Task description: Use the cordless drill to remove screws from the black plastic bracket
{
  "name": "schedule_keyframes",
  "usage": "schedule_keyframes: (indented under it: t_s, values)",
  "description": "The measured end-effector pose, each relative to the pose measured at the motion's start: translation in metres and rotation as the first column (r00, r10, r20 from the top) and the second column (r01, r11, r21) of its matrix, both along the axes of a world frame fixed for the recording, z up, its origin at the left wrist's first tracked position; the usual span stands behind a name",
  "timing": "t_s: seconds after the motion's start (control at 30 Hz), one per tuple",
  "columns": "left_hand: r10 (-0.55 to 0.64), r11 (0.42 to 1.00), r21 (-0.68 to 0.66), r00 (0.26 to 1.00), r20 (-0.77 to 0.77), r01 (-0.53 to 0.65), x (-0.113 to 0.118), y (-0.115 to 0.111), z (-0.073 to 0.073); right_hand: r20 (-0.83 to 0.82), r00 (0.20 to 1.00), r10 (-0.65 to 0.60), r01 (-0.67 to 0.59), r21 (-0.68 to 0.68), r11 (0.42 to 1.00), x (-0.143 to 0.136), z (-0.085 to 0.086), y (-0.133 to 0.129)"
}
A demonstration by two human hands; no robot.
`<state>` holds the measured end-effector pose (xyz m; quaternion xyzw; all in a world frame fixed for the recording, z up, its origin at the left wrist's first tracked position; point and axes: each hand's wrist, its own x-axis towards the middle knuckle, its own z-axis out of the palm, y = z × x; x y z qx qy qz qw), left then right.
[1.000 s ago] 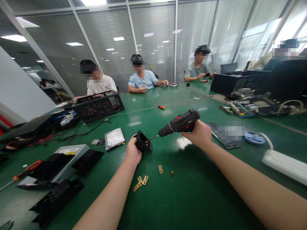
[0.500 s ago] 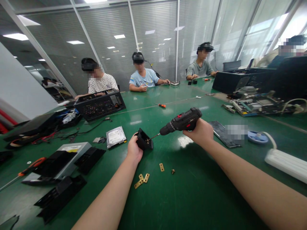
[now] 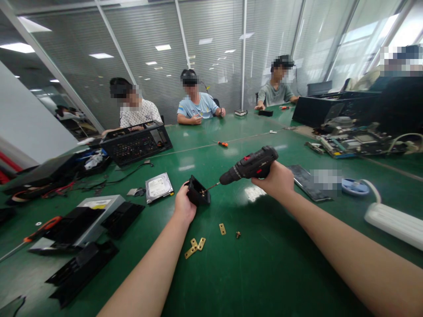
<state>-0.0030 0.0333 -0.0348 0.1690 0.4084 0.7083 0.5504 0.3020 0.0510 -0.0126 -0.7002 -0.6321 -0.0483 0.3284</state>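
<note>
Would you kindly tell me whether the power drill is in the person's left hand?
No, the right hand grips the power drill, while the left hand holds a small black part.

Green bench (image 3: pixel 251 264). Left: orange-handled screwdriver (image 3: pixel 44 229), shaft pointing away near-left; hard drive (image 3: pixel 159 188), label up, farther in. Beyond: black computer case (image 3: pixel 137 144). Small screwdriver (image 3: pixel 223 144) mid-bench. Right: circuit board (image 3: pixel 360 144); white power strip (image 3: pixel 396 224) near blue disc (image 3: pixel 354 186). Far side: person in pale-blue shirt (image 3: pixel 200 105), seated before glass partition (image 3: pixel 214 42).
</note>
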Motion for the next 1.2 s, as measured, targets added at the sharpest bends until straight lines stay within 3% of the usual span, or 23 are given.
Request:
schedule_keyframes:
  t_s: [0.33,1.2]
  values:
    - [0.017,1.000,-0.024,1.000,-0.003,-0.017,0.0036,-0.0018,0.0045,0.000,1.000,-0.006,0.006,-0.014,1.000,0.0002,-0.0004,0.0006]
    - [-0.003,1.000,0.000,1.000,-0.008,0.003,0.0010,0.0008,-0.0027,0.005,1.000,-0.004,0.004,0.004,1.000,0.0000,0.0012,-0.0015]
